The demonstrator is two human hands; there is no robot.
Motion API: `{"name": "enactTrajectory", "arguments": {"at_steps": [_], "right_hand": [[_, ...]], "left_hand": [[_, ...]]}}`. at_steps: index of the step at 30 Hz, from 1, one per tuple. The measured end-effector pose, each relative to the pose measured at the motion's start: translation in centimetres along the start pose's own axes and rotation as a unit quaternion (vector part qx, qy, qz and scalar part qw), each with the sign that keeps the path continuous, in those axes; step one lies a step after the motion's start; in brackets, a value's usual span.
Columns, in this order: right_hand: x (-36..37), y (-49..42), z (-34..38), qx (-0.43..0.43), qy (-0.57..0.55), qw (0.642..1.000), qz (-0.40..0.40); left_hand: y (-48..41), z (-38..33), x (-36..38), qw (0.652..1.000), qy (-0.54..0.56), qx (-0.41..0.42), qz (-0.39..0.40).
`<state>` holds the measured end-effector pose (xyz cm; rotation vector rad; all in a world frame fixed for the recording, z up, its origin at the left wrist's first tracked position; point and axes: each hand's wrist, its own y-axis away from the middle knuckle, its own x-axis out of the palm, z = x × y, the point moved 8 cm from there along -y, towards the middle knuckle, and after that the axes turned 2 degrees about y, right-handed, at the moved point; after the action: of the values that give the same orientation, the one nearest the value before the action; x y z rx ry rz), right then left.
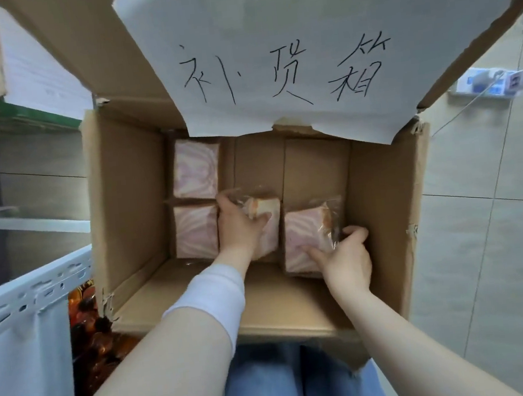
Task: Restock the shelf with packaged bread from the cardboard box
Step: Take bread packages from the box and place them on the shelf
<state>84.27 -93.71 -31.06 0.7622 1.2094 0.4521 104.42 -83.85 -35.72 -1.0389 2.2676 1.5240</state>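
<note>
- Packaged bread lies on the floor of the cardboard box (124, 193): four packs show, all near the bottom, none on the shelf (30, 286) yet.
- The middle pack (263, 217) sits under the left hand (241, 229). That hand comes down on it from above, thumb on the far edge and fingers wrapped round the near-right face, so it looks clamped on the pack, though the wrapper hides exactly how tightly.
- The right-hand pack (306, 235) lies just beside the middle one, its clear wrapper end pointing to the far right. The right hand (343, 253) has its fingers curled over the pack's near right corner and the crinkled wrapper, closed on it.
- Two more packs, the far-left pack (196, 172) and the near-left pack (196, 230), stand one behind the other against the left wall, untouched and well clear of either hand.
- The relation that matters: both held packs lie with their long axis running away from the person, and each hand grips from the near end. A lift would go straight up past the box walls.
- The shelf stands to the person's left, beside the box, so the left hand is the nearer one for placing; the right hand's pack has to cross over the box.
- The raised flap with its handwritten paper sheet (287, 59) overhangs the far side, so the clear way out seems to be up and toward the person.
</note>
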Motion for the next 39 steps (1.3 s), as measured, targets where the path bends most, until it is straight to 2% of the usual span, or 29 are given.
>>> {"name": "enactTrajectory", "arguments": {"at_steps": [4,9,11,14,16,20,23,28,32,37,39], "right_hand": [[-2.8,2.7,0.4,-0.032,-0.033,0.999,-0.012],[-7.7,8.0,1.6,-0.080,-0.161,0.982,0.053],[-9.2,11.0,2.5,-0.103,-0.220,0.965,0.102],[-11.3,16.4,4.2,-0.172,-0.228,0.945,0.161],[-12.2,20.9,5.2,-0.219,-0.232,0.926,0.202],[-13.4,32.1,6.2,-0.306,-0.217,0.871,0.317],[-14.5,42.4,7.1,-0.379,-0.183,0.816,0.396],[-15.2,59.2,9.0,-0.486,-0.162,0.723,0.464],[-12.3,71.6,8.6,-0.543,-0.138,0.651,0.513],[-3.8,84.9,4.9,-0.576,-0.052,0.599,0.554],[0.1,89.3,3.0,-0.576,-0.030,0.589,0.566]], "left_hand": [[2.8,-0.7,-1.7,0.999,0.028,-0.024,-0.002],[9.8,-3.3,-10.6,0.982,0.178,0.048,-0.032],[13.9,-4.1,-15.6,0.966,0.236,0.078,-0.065],[21.5,-4.0,-23.5,0.934,0.310,0.112,-0.138],[27.4,-2.5,-28.4,0.897,0.365,0.144,-0.205],[40.1,0.9,-35.9,0.819,0.474,0.196,-0.259],[50.7,2.9,-42.0,0.777,0.483,0.253,-0.313],[66.6,8.3,-51.6,0.694,0.485,0.330,-0.417],[76.3,15.8,-56.6,0.656,0.468,0.327,-0.494],[84.5,29.7,-59.8,0.618,0.437,0.256,-0.602],[86.0,35.8,-60.3,0.610,0.432,0.212,-0.630]]}}
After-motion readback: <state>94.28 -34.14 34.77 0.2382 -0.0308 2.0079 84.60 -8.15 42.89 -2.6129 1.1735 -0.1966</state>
